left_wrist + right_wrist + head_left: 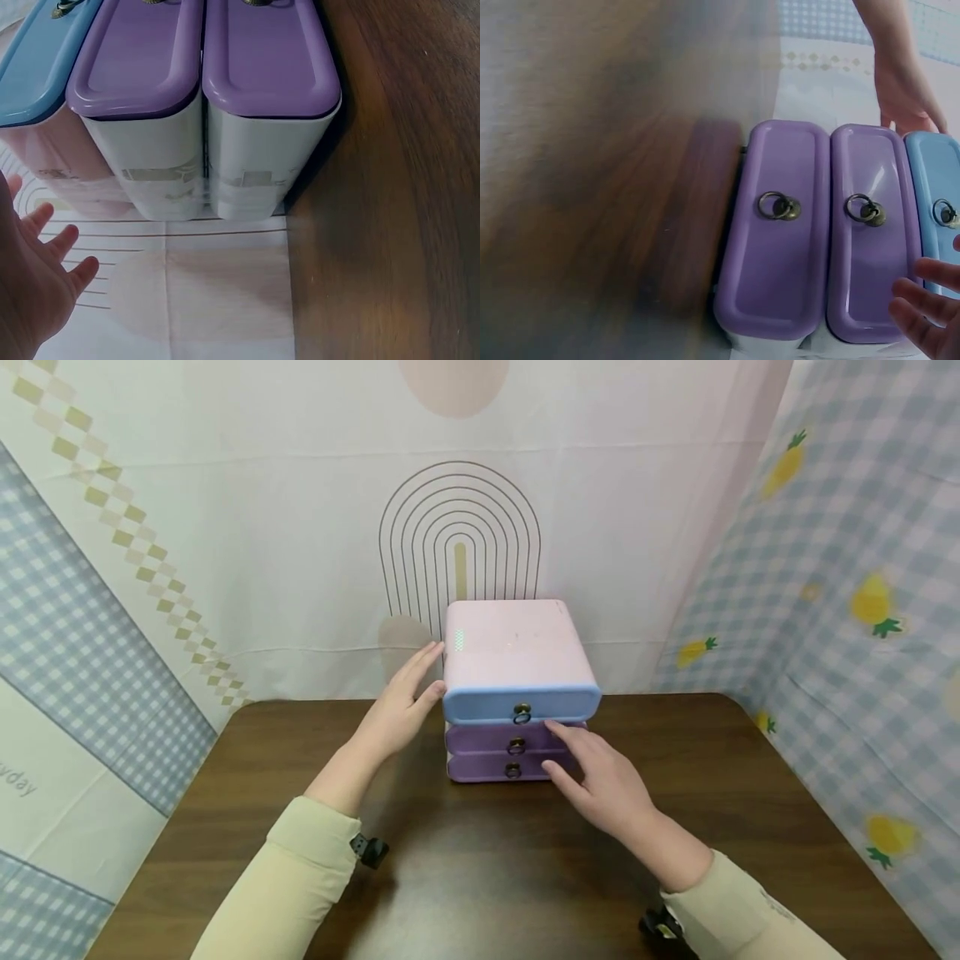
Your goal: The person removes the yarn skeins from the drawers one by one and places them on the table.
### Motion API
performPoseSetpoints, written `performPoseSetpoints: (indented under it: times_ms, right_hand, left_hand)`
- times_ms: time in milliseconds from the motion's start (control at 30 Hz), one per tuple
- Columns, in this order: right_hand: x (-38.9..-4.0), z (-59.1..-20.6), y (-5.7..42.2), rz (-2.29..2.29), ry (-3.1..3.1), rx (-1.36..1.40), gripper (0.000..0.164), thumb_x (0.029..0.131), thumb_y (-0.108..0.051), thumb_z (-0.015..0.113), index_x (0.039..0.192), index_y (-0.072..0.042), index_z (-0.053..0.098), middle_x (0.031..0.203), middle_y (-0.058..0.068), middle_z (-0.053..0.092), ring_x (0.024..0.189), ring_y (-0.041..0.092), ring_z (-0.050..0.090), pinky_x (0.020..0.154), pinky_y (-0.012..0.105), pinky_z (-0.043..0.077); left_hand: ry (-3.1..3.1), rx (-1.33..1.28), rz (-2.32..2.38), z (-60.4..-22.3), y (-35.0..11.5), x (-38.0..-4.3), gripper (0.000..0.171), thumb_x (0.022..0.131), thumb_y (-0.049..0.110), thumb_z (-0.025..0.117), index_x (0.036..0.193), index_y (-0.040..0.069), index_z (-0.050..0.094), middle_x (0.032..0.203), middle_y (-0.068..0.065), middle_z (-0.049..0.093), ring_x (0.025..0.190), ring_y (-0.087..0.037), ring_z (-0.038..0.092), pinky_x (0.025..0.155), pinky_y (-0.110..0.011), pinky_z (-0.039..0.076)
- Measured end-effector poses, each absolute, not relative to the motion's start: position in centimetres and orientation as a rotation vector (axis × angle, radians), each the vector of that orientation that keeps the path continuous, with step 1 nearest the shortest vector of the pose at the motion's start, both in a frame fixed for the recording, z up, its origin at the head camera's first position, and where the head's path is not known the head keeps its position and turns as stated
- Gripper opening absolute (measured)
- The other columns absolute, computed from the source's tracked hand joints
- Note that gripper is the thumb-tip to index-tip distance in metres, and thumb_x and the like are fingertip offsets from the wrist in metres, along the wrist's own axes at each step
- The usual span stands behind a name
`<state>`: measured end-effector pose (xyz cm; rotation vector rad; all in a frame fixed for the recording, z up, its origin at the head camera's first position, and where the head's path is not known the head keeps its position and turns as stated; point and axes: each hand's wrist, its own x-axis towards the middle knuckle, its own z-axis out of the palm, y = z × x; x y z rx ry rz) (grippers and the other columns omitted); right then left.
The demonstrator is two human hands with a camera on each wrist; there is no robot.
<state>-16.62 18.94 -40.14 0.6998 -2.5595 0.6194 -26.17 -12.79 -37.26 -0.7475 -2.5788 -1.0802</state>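
Flanking one three-drawer stack (517, 689) near the tabletop (465, 877) back edge: my left hand (397, 710), left side; my right hand (603, 777), front right. Fingers apart, contact unclear to me. Wood extends both sides and frontward.

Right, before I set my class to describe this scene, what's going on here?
A person has both hands at a small drawer box on a table. The left hand is at the box's left side, and the right hand is in front of its right part; whether either touches it is hard to tell. The blue drawer on top and the two purple drawers below all look closed.
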Motion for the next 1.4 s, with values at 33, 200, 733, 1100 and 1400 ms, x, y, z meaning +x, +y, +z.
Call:
performPoseSetpoints:
  times_ms: [33,200,733,1100,1400]
  right_hand:
    - [-16.7,-40.0,18.8,0.63,-2.554,0.692,0.055,0.097,-0.04,0.062,0.146,-0.018,0.05,0.135,0.007,0.061,0.124,0.027,0.055,0.097,0.049,0.048]
    - [-17.5,-39.8,18.0,0.697,-2.541,0.68,0.053,0.097,-0.039,0.062,0.144,-0.017,0.052,0.122,0.006,0.066,0.108,0.024,0.063,0.084,0.044,0.054]
    - [-18.4,-39.6,16.2,1.192,-2.505,0.629,0.037,0.098,-0.021,0.063,0.134,-0.016,0.057,0.093,-0.005,0.066,0.076,0.008,0.06,0.067,0.033,0.054]
    - [-18.7,-40.0,15.0,1.678,-2.443,0.523,0.031,0.101,-0.013,0.058,0.131,-0.005,0.055,0.083,0.018,0.067,0.071,0.023,0.065,0.067,0.039,0.056]
    - [-19.0,-39.8,14.1,1.847,-2.368,0.432,0.025,0.1,-0.011,0.058,0.122,-0.001,0.061,0.072,0.01,0.064,0.06,0.019,0.063,0.058,0.037,0.055]
  left_hand:
    - [-2.584,-0.743,-1.1,-37.3,-12.7,-26.3,0.063,0.101,0.06,0.034,0.158,0.036,0.023,0.164,0.0,0.021,0.15,-0.024,0.018,0.116,-0.057,0.02]
    - [-2.591,-0.728,-1.171,-37.3,-12.4,-26.6,0.059,0.102,0.057,0.036,0.157,0.037,0.025,0.164,0.006,0.018,0.15,-0.022,0.018,0.116,-0.056,0.019]
    - [-2.576,-0.765,-1.251,-36.8,-11.7,-27.6,0.058,0.103,0.053,0.04,0.155,0.03,0.034,0.164,-0.002,0.021,0.149,-0.028,0.02,0.116,-0.057,0.019]
    - [-2.606,-0.729,-1.282,-36.2,-11.1,-28.0,0.055,0.103,0.052,0.041,0.155,0.035,0.034,0.164,-0.002,0.02,0.149,-0.03,0.019,0.116,-0.058,0.019]
    - [-2.627,-0.695,-1.274,-36.1,-10.8,-28.1,0.056,0.102,0.054,0.039,0.155,0.036,0.033,0.163,-0.005,0.02,0.149,-0.032,0.018,0.115,-0.06,0.018]
